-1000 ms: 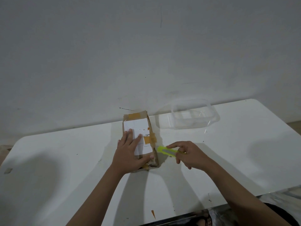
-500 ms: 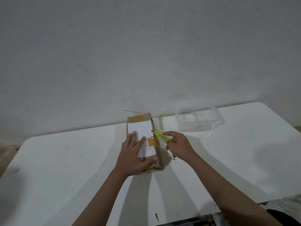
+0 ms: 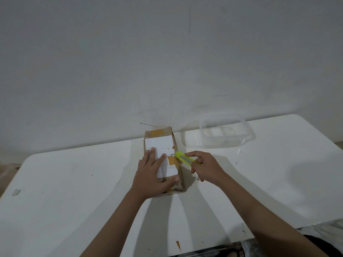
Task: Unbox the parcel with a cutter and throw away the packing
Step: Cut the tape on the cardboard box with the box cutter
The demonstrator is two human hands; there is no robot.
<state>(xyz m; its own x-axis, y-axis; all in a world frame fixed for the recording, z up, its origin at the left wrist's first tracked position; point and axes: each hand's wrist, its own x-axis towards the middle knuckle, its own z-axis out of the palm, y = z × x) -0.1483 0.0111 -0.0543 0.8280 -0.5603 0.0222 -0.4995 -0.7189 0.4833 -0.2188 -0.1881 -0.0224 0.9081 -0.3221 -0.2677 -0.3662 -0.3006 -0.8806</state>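
Observation:
A brown cardboard parcel (image 3: 161, 135) with a white label and orange tape lies lengthwise on the white table (image 3: 74, 191), its far end near the wall. My left hand (image 3: 153, 175) rests flat on the parcel's near half, fingers spread over the label, thumb across the near end. My right hand (image 3: 205, 168) grips a yellow-green cutter (image 3: 182, 158). The cutter's tip touches the parcel's right top edge, beside an orange tape patch.
A clear plastic container (image 3: 225, 131) stands at the back right of the table, close to the grey wall. A small orange tape scrap (image 3: 178, 245) lies near the table's front edge. Dark objects show below that edge.
My right hand has carried the cutter from the table beside the parcel's near end up to the parcel's right top edge. My left hand has stayed on the parcel.

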